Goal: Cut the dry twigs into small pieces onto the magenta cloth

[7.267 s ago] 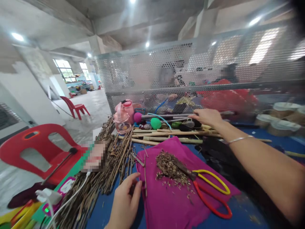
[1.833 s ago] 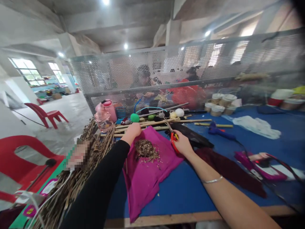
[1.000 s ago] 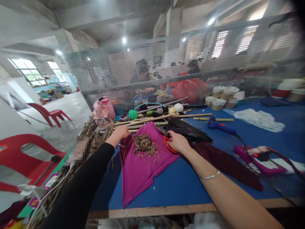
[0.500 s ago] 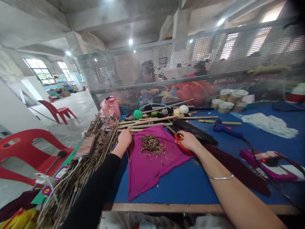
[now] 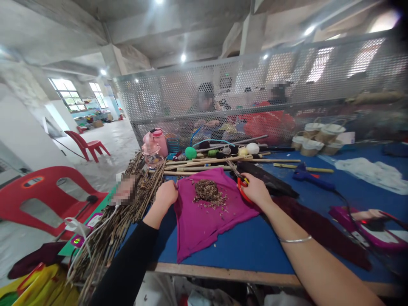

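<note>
A magenta cloth [image 5: 204, 233] lies spread on the blue tabletop, with a small heap of brown dried plant bits [image 5: 206, 191] near its upper middle and loose crumbs around the heap. My left hand [image 5: 165, 197] is at the cloth's left edge, fingers closed and pinching the fabric there; the fingertips are partly hidden. Scissors [image 5: 244, 188] with red-orange handles are in my right hand [image 5: 256, 189], over the cloth's right side. Their blades point up and away to the left, beyond the cloth's far edge.
A pile of dry twigs [image 5: 127, 216] lines the left side. Wooden sticks [image 5: 210, 161], yarn balls [image 5: 253, 148] and a pink jug [image 5: 159, 142] stand behind the cloth. To the right are a blue glue gun [image 5: 310, 176], dark fabric and small buckets. Two people sit behind the perforated screen [image 5: 178, 93].
My left hand has moved slightly down along the cloth's left edge. The thin stick hanging below it is no longer seen there. The whole view has shifted a little.
</note>
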Motion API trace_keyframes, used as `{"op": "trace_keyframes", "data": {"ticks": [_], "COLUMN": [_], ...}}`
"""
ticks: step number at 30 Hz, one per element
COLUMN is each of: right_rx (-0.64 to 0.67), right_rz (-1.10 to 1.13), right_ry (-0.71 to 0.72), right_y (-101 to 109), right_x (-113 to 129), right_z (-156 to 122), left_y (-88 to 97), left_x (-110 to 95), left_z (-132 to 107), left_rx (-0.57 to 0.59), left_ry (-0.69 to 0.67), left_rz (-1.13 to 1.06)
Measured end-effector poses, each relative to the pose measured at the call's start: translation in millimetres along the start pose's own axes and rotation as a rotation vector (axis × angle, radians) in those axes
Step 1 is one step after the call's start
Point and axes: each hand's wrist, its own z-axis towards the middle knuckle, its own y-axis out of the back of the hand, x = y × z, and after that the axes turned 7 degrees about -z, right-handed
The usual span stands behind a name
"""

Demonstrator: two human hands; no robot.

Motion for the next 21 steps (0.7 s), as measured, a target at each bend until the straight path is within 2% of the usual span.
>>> {"op": "trace_keyframes", "data": {"ticks": [6,12,15,21], "right_rx": [0.001,0.01,0.033,0.049], "right_rz": [-0.011,-0.02,-0.033,-0.036], "right_ry": [0.0,0.002,-0.004,-0.007], "right_y": [-2.5,-2.9,-3.7,-7.6], "right_x": [0.6,-1.7,-1.9,-3.3], "right_z": [0.3,2.0,2.2,2.2], "left_y": [5.6,0.0,-0.6,11.7], "left_x": [23.7,12.1,10.9,35.3], "left_z": [-0.1,14.6,22.7,14.8], "left_rx": [0.013,0.032,0.057,0.105], "left_ry": [0.028,-0.113,-0.128,-0.114], "left_rz": [0.065,0.106,0.147,0.213]}}
